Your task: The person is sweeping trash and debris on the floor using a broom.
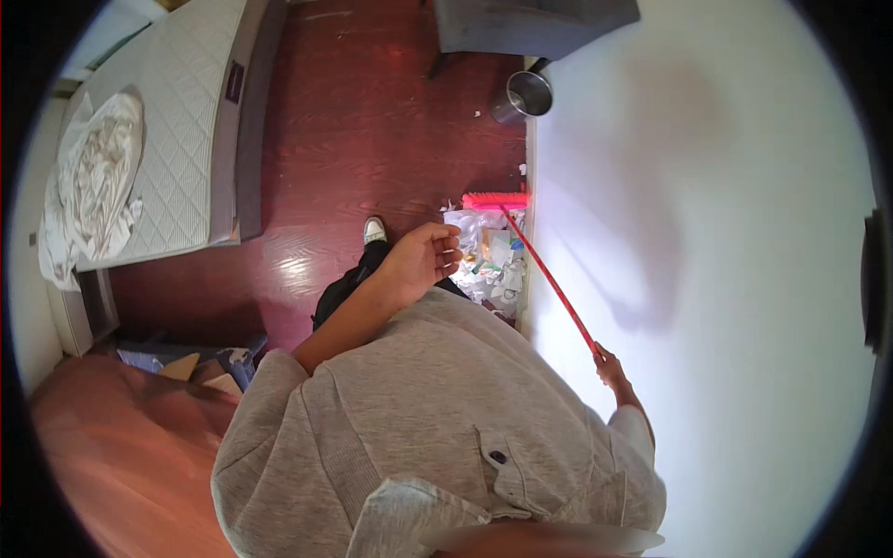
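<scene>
My right hand (608, 366) is closed around the red handle of a broom (551, 279) at the lower right, beside the white wall. The broom's bright pink-red bristle head (495, 201) lies on the floor near the wall's foot. On my side of it is a heap of litter (495, 261): paper scraps, clear plastic and cardboard bits. My left hand (427, 259) is held in front of my body with its fingers loosely curled and nothing in it, overlapping the left edge of the heap in the picture. My body hides part of the floor by the heap.
A metal waste bin (523, 97) stands by the wall, near a grey upholstered piece of furniture (530, 28). At left, a mattress (174, 125) carries a crumpled white cloth (104, 174). Opened cardboard boxes (202, 370) and an orange-brown covering (132, 432) are at lower left.
</scene>
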{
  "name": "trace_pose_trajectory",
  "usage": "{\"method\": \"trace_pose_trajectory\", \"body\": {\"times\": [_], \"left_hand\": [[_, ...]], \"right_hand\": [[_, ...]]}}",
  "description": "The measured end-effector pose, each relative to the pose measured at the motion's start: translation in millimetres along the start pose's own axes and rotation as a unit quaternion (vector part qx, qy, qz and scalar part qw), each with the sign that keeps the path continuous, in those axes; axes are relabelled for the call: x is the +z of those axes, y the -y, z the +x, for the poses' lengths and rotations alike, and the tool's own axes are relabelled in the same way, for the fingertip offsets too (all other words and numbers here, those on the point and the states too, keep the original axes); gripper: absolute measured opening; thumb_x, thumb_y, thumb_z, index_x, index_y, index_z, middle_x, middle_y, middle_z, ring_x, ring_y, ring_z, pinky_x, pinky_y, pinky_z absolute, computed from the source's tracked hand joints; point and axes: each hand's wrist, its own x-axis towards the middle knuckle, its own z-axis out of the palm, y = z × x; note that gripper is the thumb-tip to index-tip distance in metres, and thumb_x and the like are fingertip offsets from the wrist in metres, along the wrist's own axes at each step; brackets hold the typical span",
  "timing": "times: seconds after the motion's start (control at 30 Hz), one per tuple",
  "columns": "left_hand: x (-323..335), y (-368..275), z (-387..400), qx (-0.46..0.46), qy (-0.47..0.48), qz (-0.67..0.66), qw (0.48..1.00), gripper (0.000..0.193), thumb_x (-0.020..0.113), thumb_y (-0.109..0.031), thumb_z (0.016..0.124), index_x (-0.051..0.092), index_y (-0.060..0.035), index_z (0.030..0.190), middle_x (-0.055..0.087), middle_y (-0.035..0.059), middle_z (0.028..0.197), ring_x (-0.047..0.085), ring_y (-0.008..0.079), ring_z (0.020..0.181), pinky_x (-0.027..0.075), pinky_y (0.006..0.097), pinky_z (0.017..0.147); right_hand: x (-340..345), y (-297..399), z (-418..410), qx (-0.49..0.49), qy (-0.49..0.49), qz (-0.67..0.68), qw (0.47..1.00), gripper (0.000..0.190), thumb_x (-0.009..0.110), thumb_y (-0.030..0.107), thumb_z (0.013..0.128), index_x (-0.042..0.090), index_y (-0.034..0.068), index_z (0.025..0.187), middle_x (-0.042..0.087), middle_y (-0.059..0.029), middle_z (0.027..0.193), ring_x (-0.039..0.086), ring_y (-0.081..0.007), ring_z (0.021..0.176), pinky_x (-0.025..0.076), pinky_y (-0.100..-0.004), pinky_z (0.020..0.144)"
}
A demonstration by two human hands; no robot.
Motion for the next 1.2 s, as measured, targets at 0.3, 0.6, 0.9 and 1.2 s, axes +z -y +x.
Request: {"method": "trace_pose_trajectory", "body": {"times": [0.3,0.6,0.9,1.2], "left_hand": [[-2.4,71.3,42.9,0.007,0.159,0.036,0.987,0.013,0.05,-0.02,0.087,0.057,-0.011,0.091,0.056,-0.0024,0.076,0.055,0.0132,0.076,0.043,0.0285,0.074],[0.2,110.2,12.6,-0.019,-0.085,0.072,0.994,0.015,0.051,-0.023,0.086,0.057,-0.0114,0.095,0.056,-0.0017,0.081,0.056,0.015,0.079,0.044,0.0307,0.076],[-1.2,91.8,20.2,0.036,-0.095,0.093,0.991,0.016,0.052,-0.022,0.086,0.057,-0.0108,0.098,0.057,-0.0011,0.081,0.056,0.0151,0.081,0.044,0.0312,0.078],[20.3,69.7,27.4,0.007,-0.013,0.12,0.993,0.016,0.051,-0.023,0.087,0.056,-0.0119,0.097,0.056,-0.0017,0.084,0.055,0.0145,0.082,0.043,0.0302,0.078]], "right_hand": [[21.6,57.2,2.7,-0.103,-0.077,0.022,0.991,0.041,0.052,0.025,0.087,0.048,0.023,0.128,0.065,-0.0182,0.092,0.064,-0.03,0.083,0.049,-0.038,0.074],[-22.0,174.6,214.8,-0.199,-0.107,0.023,0.974,0.041,0.049,0.038,0.087,0.046,0.034,0.128,0.065,-0.0134,0.092,0.064,-0.0296,0.079,0.051,-0.0411,0.073],[-64.4,65.3,200.9,-0.023,0.116,0.244,0.962,0.046,0.057,0.02,0.086,0.045,0.03,0.13,0.045,0.0021,0.053,0.035,-0.0055,0.037,0.032,-0.0235,0.034],[-115.9,-13.0,73.0,0.101,0.072,0.221,0.967,0.039,0.057,0.012,0.085,0.057,0.028,0.12,0.048,0.001,0.053,0.036,-0.0055,0.039,0.028,-0.0214,0.035]]}}
